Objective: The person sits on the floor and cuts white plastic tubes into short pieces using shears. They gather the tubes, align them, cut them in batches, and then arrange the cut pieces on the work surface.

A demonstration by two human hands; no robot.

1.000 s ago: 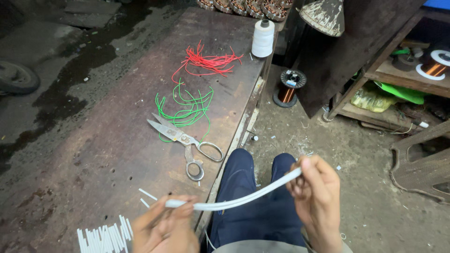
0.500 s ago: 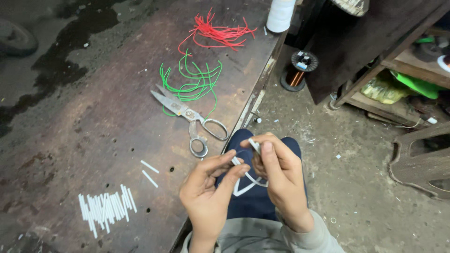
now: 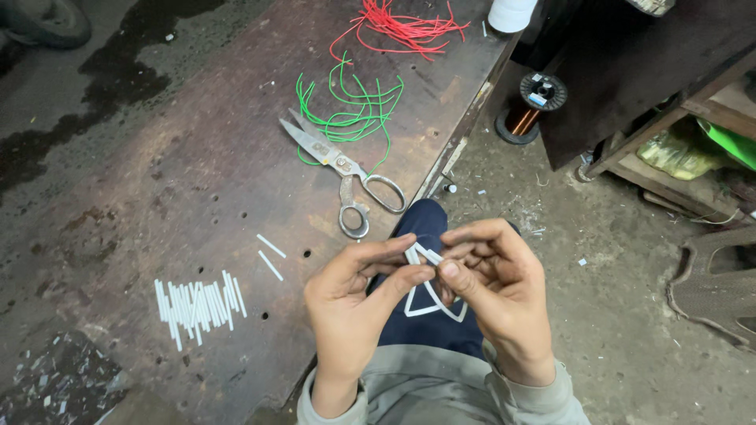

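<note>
My left hand [image 3: 358, 303] and my right hand [image 3: 492, 283] are pressed together over my lap, both pinching a thin white tube [image 3: 429, 303]. The tube is folded into a loop that hangs below my fingers, with its two ends held between my thumbs and forefingers. Metal scissors [image 3: 346, 177] lie shut on the dark workbench [image 3: 157, 173] just ahead of my hands. A pile of short cut white tube pieces [image 3: 197, 303] lies on the bench to my left, with two loose pieces [image 3: 270, 256] beside it.
Green wires [image 3: 354, 106] and red wires [image 3: 398, 27] lie further up the bench, near a white spool [image 3: 510, 14]. A copper wire spool [image 3: 529, 106] stands on the dirt floor to the right, next to a wooden shelf frame [image 3: 669, 118].
One second ago my hands held the white tube stretched out between them. They have come together and the tube is now folded into a loop. The view has shifted down the bench.
</note>
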